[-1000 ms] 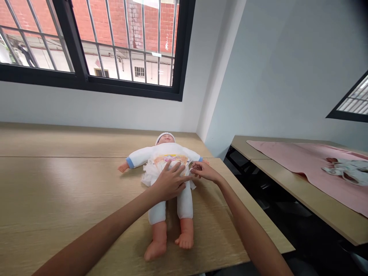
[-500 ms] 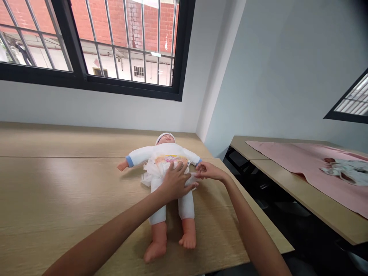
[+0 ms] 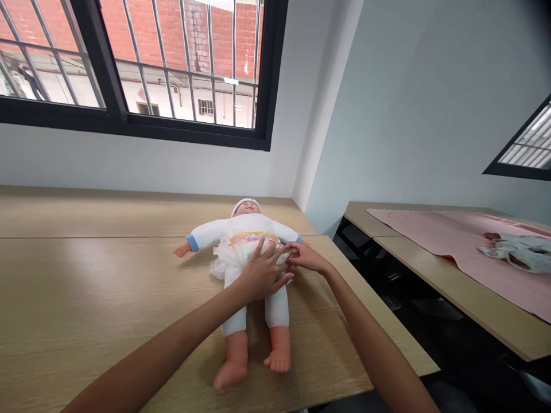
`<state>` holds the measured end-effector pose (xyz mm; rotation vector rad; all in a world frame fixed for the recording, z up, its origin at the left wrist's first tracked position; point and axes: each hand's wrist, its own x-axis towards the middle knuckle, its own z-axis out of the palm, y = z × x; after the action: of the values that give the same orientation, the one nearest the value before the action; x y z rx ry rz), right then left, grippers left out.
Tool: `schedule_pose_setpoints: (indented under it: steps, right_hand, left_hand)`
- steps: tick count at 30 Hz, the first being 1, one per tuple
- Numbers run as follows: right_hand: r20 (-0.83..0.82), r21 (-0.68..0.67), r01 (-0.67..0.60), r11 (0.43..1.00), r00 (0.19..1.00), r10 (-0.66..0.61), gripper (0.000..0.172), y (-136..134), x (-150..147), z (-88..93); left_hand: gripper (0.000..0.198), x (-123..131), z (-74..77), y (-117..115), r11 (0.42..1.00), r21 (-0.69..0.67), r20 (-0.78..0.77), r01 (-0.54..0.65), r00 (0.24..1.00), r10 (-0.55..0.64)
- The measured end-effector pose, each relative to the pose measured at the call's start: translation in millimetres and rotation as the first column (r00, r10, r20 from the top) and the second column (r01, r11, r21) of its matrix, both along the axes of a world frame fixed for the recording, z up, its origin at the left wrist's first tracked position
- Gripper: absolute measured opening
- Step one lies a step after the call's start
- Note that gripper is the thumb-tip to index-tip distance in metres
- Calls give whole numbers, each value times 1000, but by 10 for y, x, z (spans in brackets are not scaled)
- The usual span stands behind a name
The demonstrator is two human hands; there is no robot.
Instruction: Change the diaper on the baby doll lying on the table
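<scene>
A baby doll (image 3: 278, 312) in a white suit with blue cuffs and a white cap lies on its back on the wooden table (image 3: 107, 304), feet toward me. Around its hips is a white diaper (image 3: 221, 261) with a ruffled side and a colourful printed waistband. My left hand (image 3: 263, 274) rests on the front of the diaper, fingers spread and flat. At the doll's hip on the right, my right hand (image 3: 305, 257) is closed in a pinch on the diaper's side edge, close to my left fingertips. What lies under both hands is hidden.
A second table (image 3: 413, 252) stands to the right across a dark gap, with a pink cloth (image 3: 430, 232) and a crumpled pale patterned garment (image 3: 523, 252) on it. Behind the doll are a wall and a barred window (image 3: 185, 63).
My right hand has moved left, drawing the diaper's side edge inward against my left fingers. My left hand stays on the front of the diaper. The view shifts slightly.
</scene>
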<state>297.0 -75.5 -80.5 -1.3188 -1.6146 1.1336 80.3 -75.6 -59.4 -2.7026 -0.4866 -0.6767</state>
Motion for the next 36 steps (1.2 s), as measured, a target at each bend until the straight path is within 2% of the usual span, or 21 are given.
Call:
schedule_pose_setpoints:
  steps: [3, 10, 16, 19, 23, 27, 28, 30, 32, 34, 36]
  right_hand:
    - [-28, 39, 20, 999, 999, -19, 30, -4, -29, 37]
    - [-92, 83, 103, 991, 991, -96, 29, 7, -72, 26]
    - [-135, 157, 194, 968, 975, -174, 29, 66, -89, -64]
    - [-133, 184, 207, 961, 974, -185, 28, 73, -110, -59]
    - [-83, 192, 157, 969, 986, -143, 31, 65, -53, -34]
    - [80, 134, 178, 975, 979, -190, 46, 28, 131, -32]
    - [139, 82, 160, 984, 976, -170, 51, 13, 174, -34]
    - [238, -76, 69, 995, 970, -49, 58, -15, 228, -40]
    - [269, -202, -27, 979, 960, 81, 64, -31, 229, -51]
    - [268, -194, -78, 978, 955, 130, 64, -27, 187, -64]
    - [283, -92, -93, 991, 952, 116, 54, -13, 131, -72]
  left_hand:
    - [41, 1, 5, -10, 1000, 20, 8, 4, 1000, -4]
    - [41, 4, -12, -2, 999, 42, 5, 29, 1000, -30]
    - [37, 22, -7, -4, 991, -30, -45, 132, 990, -134]
    - [38, 27, 1, -13, 988, -57, -68, 141, 987, -145]
    - [45, 24, -3, -10, 991, -32, -74, 130, 988, -132]
    - [47, 23, -9, -6, 993, -8, -79, 114, 990, -114]
    - [47, 23, -8, -6, 994, -4, -82, 111, 990, -111]
    - [48, 24, -5, -10, 994, -3, -86, 109, 990, -109]
    - [48, 25, -3, -13, 994, -9, -85, 111, 990, -111]
    - [50, 27, -7, -14, 993, -14, -83, 114, 990, -115]
    - [50, 29, -15, -12, 993, -11, -79, 116, 990, -117]
